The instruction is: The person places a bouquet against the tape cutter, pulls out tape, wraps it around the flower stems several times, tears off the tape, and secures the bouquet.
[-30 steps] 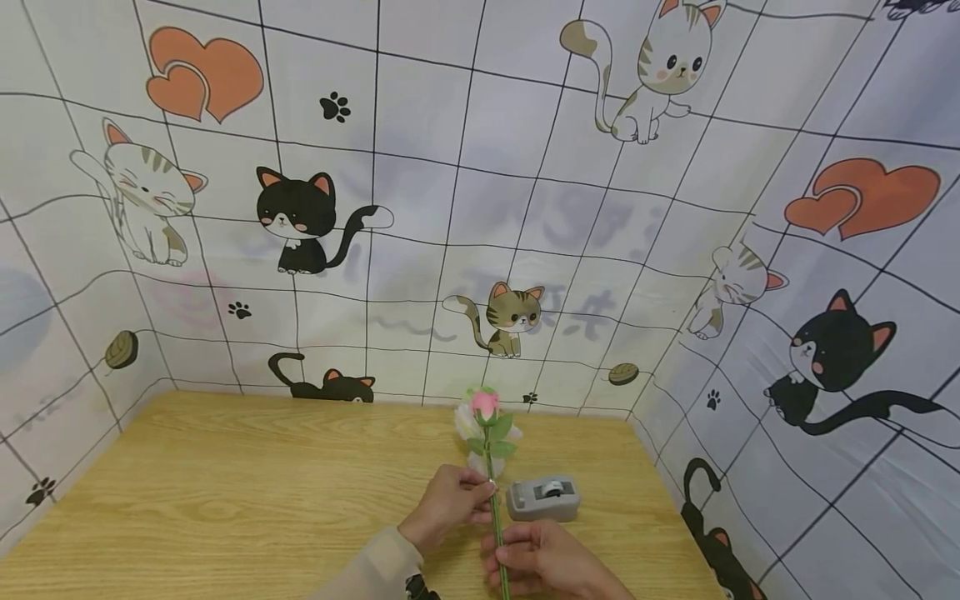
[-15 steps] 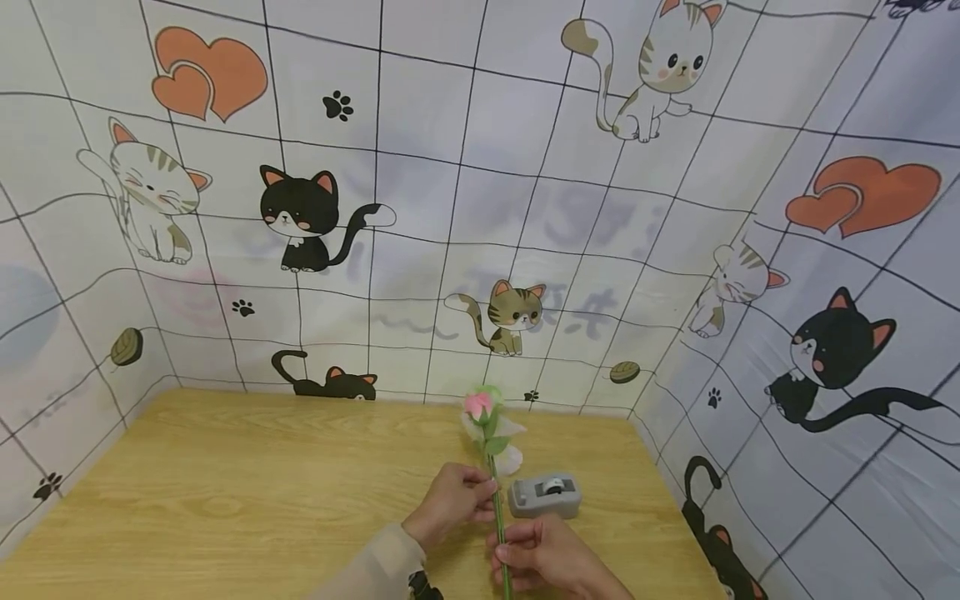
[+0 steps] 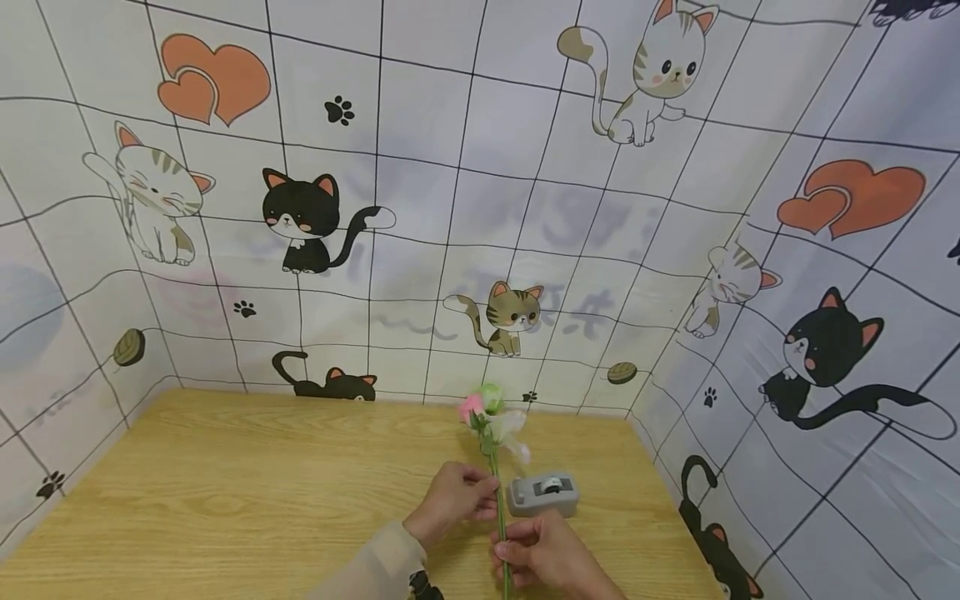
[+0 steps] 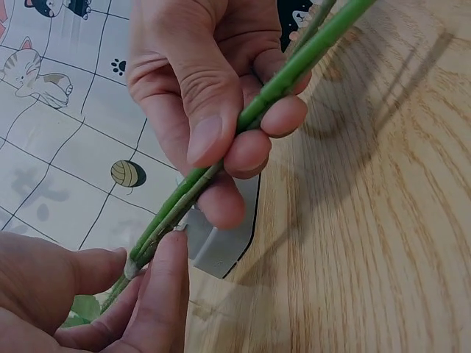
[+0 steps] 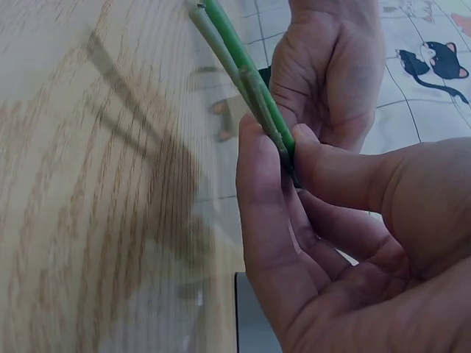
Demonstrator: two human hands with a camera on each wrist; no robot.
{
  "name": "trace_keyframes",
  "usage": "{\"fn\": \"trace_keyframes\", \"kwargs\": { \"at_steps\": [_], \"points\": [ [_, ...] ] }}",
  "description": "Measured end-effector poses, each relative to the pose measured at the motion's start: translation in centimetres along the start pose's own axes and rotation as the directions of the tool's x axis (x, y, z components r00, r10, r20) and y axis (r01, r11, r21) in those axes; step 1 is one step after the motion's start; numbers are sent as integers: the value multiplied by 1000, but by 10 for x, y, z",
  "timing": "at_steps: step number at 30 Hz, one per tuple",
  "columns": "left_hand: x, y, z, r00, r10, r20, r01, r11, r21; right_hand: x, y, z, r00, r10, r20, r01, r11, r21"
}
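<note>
A small bunch of flowers stands tilted above the table in the head view: a pink flower (image 3: 471, 408), a green one (image 3: 491, 397) and a white one (image 3: 507, 426). Their green stems (image 4: 298, 68) run together side by side. My left hand (image 3: 452, 502) pinches the stems higher up, below the leaves. A whitish band (image 4: 131, 267) circles them at its fingertips in the left wrist view. Lower down, my right hand (image 3: 553, 552) holds the stems between thumb and fingers. In the right wrist view several stem ends (image 5: 210, 33) stick out past the right hand's thumb.
A grey tape dispenser (image 3: 543, 495) stands on the wooden table (image 3: 247, 492), just right of the stems and beyond the right hand. Behind and to the right, a cat-printed cloth (image 3: 420, 217) hangs along the table's edges.
The bunch has turned between my hands: the pink flower has shifted left, while the green and white ones now show to its right. Both hands keep nearly the same places.
</note>
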State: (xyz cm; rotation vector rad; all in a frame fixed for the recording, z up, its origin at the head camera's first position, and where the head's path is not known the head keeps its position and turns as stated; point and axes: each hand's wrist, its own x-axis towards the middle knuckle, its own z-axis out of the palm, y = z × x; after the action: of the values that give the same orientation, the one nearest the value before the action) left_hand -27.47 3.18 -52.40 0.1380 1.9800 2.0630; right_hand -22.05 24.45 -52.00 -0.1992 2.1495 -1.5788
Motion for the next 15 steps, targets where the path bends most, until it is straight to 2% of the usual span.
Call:
{"fn": "trace_keyframes", "kwargs": {
  "at_steps": [8, 15],
  "points": [
    [6, -4, 5, 999, 19, -38, -18, 999, 27, 1, -1, 1, 995, -64, -73, 55, 993, -109],
    [9, -4, 11, 997, 7, -75, -4, 999, 41, 2, -4, 3, 989, -55, -136, 30, 983, -179]
  ]
}}
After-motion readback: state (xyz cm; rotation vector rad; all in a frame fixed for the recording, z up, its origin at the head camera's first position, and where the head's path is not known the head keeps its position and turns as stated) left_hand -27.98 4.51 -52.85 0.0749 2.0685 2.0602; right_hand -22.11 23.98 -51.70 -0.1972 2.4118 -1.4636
